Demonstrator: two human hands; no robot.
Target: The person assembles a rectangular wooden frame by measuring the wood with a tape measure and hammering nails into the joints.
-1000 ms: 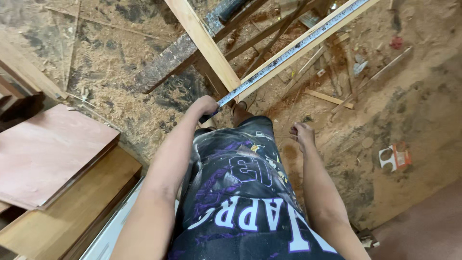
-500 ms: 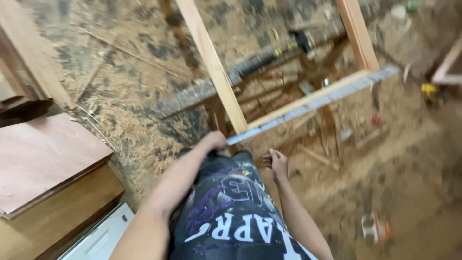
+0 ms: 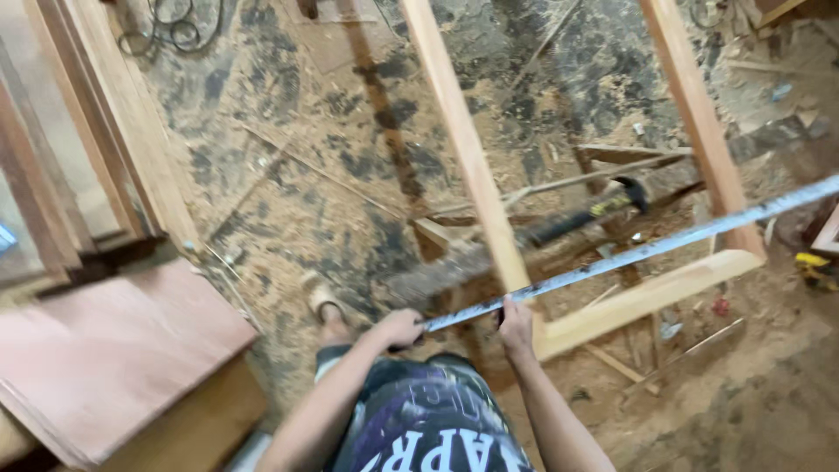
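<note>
the left hand [image 3: 398, 328] is clenched round the near end of a long metal rule [image 3: 629, 253], gripping it just above the person's dark printed shorts [image 3: 428, 419]. the right hand [image 3: 516, 323] holds the same rule a little further along, fingers wrapped over its edge where it crosses the corner of a wooden frame [image 3: 651, 293]. the rule runs from the hands up and to the right, tilted, passing over the frame's bottom rail and going out of view at the right edge. the frame lies on the floor [image 3: 288, 192]: one pale upright [image 3: 463, 149] runs from the top of the view down to the right hand, a second upright [image 3: 699, 122] stands to the right, and the bottom rail joins them near the rule. between the uprights, beyond the rule, a hammer [image 3: 603, 210] with a dark head lies among loose sticks and offcuts. the floor is covered in sawdust and shavings. to the left a reddish board [image 3: 105, 350] lies flat on a stack of thicker planks, with more timber [image 3: 87, 157] leaning behind it. a sandalled foot [image 3: 323, 306] shows just left of the left hand. a small yellow object [image 3: 813, 267] sits at the right edge, too blurred to tell what it is.
</note>
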